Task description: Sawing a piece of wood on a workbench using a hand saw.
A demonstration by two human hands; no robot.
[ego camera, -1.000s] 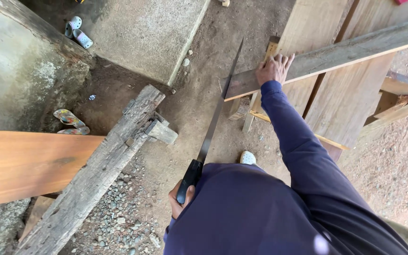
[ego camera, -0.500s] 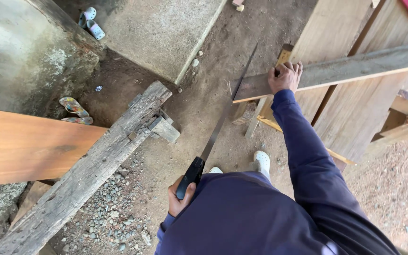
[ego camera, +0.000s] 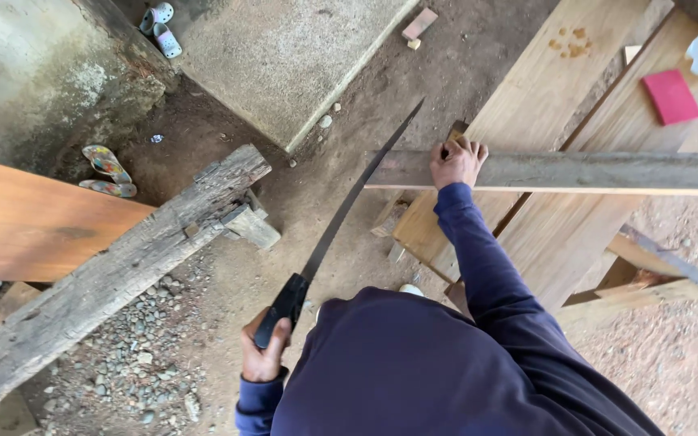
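— What are the fingers doing?

— The left hand (ego camera: 264, 355) has its fingers curled tight around the black handle (ego camera: 283, 308) of a long hand saw (ego camera: 349, 206), low in the view beside the dark blue sweater (ego camera: 430, 371). The right hand (ego camera: 456, 161) lies palm down with its fingers close together, pressed on the end of a grey weathered plank (ego camera: 575, 171).

— And where does the saw sit?

— Its thin blade runs up and to the right from the handle, tip pointing away from the person, and it passes just beside the cut end of that plank, left of the right hand. Whether the blade touches the wood I cannot tell.

— What carries the plank?

— It lies across broad pale boards (ego camera: 551, 97), stretching off to the right edge.

— Around that?

— A red flat block (ego camera: 670, 95) rests on the boards at upper right. To the left, a rough old beam (ego camera: 115, 270) slants over bare dirt and gravel (ego camera: 135, 355), with an orange-brown board (ego camera: 34, 222) behind it. Patterned sandals (ego camera: 107, 169) lie near a concrete wall, and a second pale pair (ego camera: 161, 28) sits at the top by a concrete slab (ego camera: 284, 56).
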